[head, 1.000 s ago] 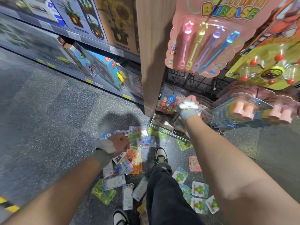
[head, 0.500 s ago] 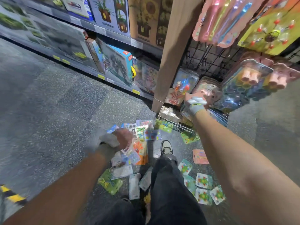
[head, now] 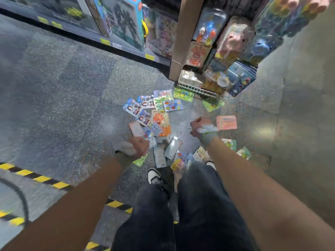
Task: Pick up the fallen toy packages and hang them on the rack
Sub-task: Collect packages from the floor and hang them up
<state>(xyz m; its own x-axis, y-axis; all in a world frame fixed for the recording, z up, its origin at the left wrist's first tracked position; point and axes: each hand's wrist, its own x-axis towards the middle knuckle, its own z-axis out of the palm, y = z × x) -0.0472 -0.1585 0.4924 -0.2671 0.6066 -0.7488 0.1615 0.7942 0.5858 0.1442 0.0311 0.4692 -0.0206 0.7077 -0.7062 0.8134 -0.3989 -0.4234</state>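
Frankly, I could trample the colourful carded toy packages [head: 159,118] underfoot. On left hand [head: 138,145] and right hand [head: 199,125], fingers curl; I cannot tell round what.

Toy shop aisle, boxed toys [head: 125,22] on shelves [head: 81,36] with yellow price strips [head: 149,57], carded toy packs [head: 233,38] crowded on a rack [head: 197,90], probably wire.

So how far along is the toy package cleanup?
Barely started, it seems. Packages hang on the rack, but whether any were rehung cannot be told. The left hand is curled over the pile, too blurred to show a grip; the right hand is curled, apparently empty. Many fallen toy packages lie on the floor.
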